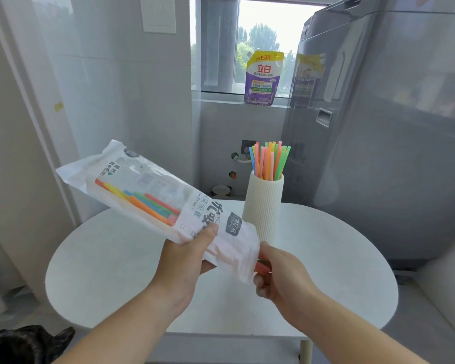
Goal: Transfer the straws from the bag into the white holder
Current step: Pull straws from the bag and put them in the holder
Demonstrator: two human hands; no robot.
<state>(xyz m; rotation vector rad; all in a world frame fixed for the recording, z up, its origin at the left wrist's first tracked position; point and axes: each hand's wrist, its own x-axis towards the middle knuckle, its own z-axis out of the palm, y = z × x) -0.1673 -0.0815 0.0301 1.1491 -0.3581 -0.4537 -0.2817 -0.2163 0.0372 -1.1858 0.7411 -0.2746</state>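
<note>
Orange and red straw ends (262, 266) sit pinched in the right hand (279, 277) fingers (259, 281), clamped at the bag's open mouth. Left hand (187, 256) fingers (210, 229) clamp the bag (147, 190) near that same end, holding it tilted above the bench (339, 258), closed end up-left. More straws (139, 200) show through the clear window. White holder (263, 206) stands upright just behind the bag mouth, already holding a bunch of coloured straws (269, 160).

Risk, judged: loose pinch lets some straws slip and scatter on the bench; crinkled plastic could snag them; swinging the bag could knock the tall holder over.
</note>
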